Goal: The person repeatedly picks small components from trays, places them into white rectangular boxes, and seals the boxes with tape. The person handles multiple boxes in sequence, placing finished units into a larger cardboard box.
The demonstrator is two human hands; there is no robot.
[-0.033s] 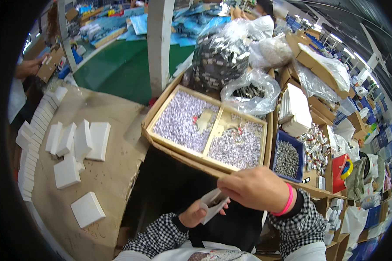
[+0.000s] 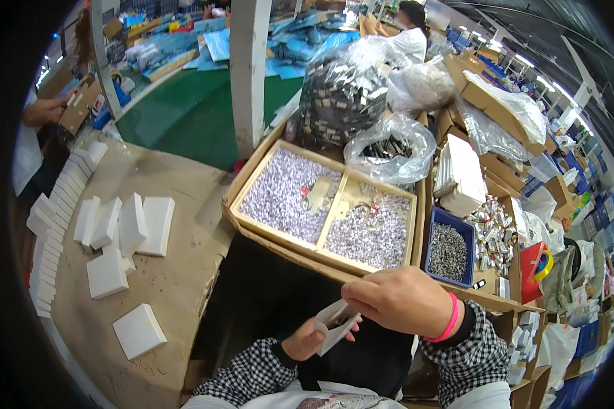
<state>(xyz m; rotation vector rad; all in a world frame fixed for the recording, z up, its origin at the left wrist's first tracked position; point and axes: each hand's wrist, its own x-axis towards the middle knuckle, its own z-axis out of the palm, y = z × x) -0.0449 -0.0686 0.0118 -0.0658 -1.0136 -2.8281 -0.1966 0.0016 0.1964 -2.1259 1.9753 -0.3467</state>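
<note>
Head view — bare left hand clamped on an open white box, nearside of the divided pale wooden tray; right hand at the box's mouth — grip I can't tell.

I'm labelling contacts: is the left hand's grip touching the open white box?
Touching. The head view shows the left hand's grip around the open white box, with the thumb against its left side.

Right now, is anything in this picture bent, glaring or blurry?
Head view: the row of white boxes bows along the black rim; ceiling lights glare at upper right; the open clear bag shows glints; inside the held packet it's too dim to tell much; the right hand looks fairly sharp, the blue pile farther back softer.
</note>
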